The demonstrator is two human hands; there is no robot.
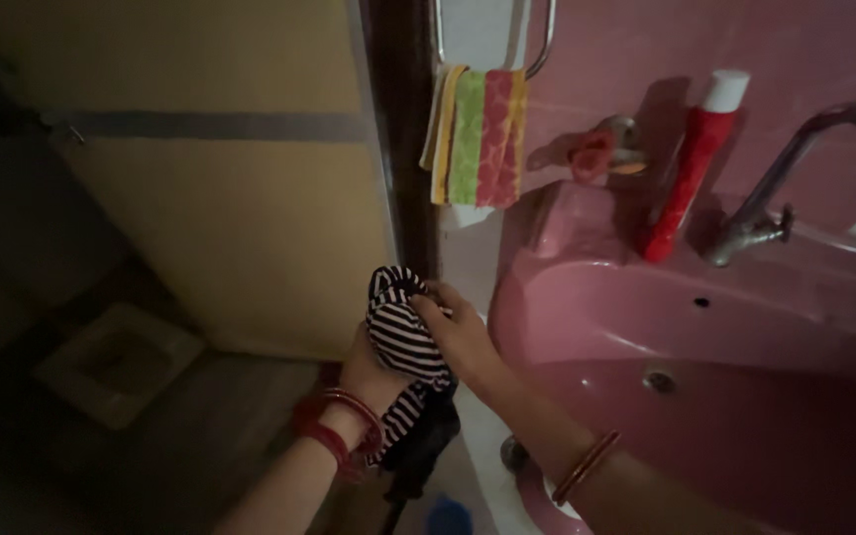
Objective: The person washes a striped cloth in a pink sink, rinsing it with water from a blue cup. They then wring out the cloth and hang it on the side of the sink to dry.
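- A home bathroom, dimly lit.
- Shown by a pink ceramic washbasin fixed against a pink wall, with a drain hole and an overflow hole in the bowl.
- Shown by a metal tap mounted at the back of the basin.
- Shown by a red toothpaste tube with a white cap propped upright on the basin ledge.
- Shown by a striped cloth in yellow, green and red draped over a metal towel ring.
- Shown by a floor-level squat toilet pan set into the grey floor at left.
- Shown by a yellowish door panel beside a dark frame.
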